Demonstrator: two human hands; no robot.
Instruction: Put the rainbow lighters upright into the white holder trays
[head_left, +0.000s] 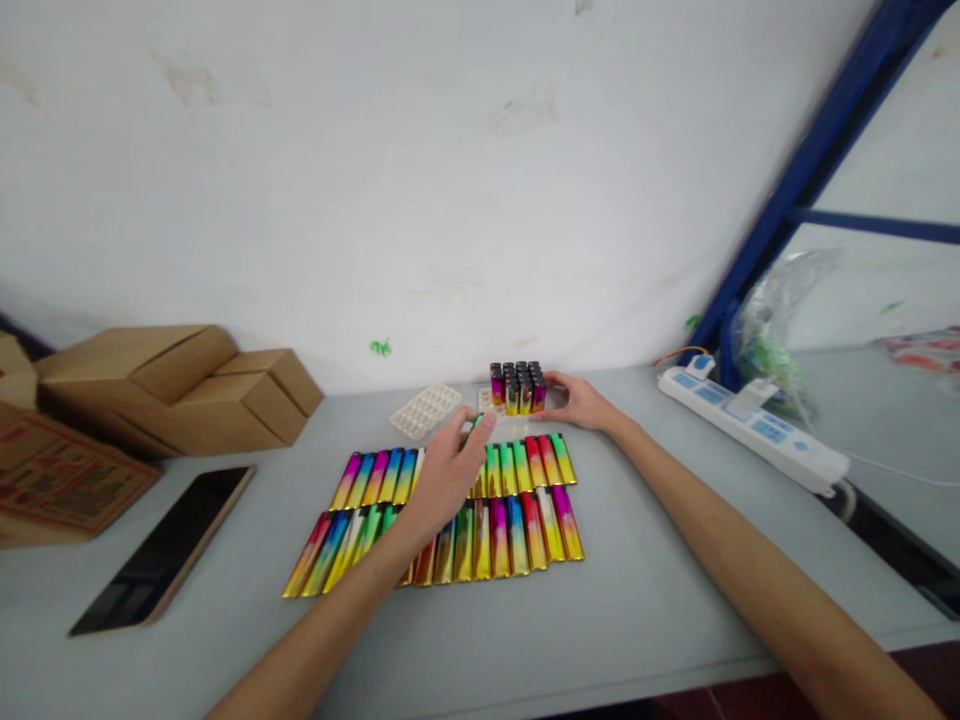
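Above the rows of lighters, my left hand [457, 450] is closed, pinching a lighter [474, 424] with a green end; most of it is hidden by the fingers. At the back, my right hand [581, 402] grips the right edge of a white plastic tray [486, 402]. Several colourful lighters [519, 390] with black tops stand upright in that tray. A second white tray [426, 411] with many compartments lies to the left. Two rows of shiny lighters lie flat on the table: a back row [375, 480] and a front row [517, 535], both partly covered by my left forearm.
Cardboard boxes [187, 390] stand at the left, with a dark tablet-like device [165, 550] in front of them. A white power strip [750, 420] with plugs lies at the right, beside a blue metal frame [795, 190]. A white wall [450, 200] bounds the table's back edge.
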